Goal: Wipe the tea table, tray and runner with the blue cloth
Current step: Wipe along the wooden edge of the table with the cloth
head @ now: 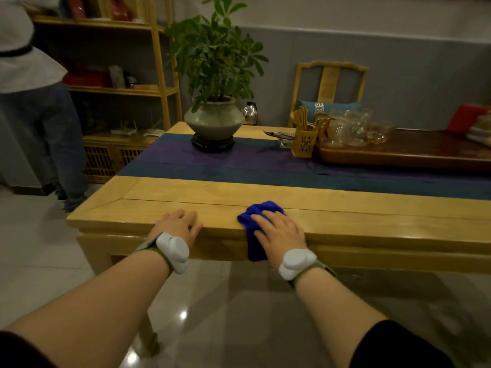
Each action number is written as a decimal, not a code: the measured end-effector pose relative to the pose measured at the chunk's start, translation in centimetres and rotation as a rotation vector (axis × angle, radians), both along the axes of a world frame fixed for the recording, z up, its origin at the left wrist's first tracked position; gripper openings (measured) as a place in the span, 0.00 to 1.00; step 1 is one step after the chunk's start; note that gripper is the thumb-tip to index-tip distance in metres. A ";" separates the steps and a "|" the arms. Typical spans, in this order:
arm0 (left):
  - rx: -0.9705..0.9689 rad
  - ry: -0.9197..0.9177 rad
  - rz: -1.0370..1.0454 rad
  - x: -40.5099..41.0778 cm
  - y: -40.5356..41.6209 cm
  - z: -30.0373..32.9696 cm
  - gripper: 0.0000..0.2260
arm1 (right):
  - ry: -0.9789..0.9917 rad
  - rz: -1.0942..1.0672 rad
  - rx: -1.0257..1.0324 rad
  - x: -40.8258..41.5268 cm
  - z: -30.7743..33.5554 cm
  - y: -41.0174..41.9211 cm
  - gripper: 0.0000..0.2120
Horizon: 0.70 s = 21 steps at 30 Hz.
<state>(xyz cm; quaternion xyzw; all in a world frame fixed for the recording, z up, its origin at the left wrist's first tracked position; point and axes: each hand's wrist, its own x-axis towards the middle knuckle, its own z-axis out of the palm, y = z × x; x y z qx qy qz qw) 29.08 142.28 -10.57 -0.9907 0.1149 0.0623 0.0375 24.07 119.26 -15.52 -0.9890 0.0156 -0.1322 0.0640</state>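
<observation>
- at the near edge of the table (164, 193), the right hand (281, 231) lies flat on the cloth (261, 211), fingers straight and spread, pressing it to the wood rather than curling round it.
- the cloth is bunched on the top by the front rim, one end hanging over the edge below the hand.
- the left hand (179, 225) rests bare on the same edge, well apart from the cloth, fingers relaxed and holding nothing; it looks like a brace.
- the runner (218, 166) lies along the middle of the table, beyond both hands, with a plant pot (214, 119) standing on it.
- the tray (414, 152) sits at the far right on the runner, loaded with glassware (353, 127); a holder (304, 143) of tools stands just beside it.
- judged from this, the job seems early: the wipe is on the front strip of wood, and no sign tells whether any part is already clean.
- left to do, as far as i can judge: the rest of the top, the runner, and the tray, where the glassware and pot will need working round.
</observation>
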 end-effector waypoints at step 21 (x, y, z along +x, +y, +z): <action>-0.136 -0.025 0.062 0.9 -0.1 -1.0 0.21 | -0.099 -0.050 0.018 -1.8 -1.5 -1.1 0.22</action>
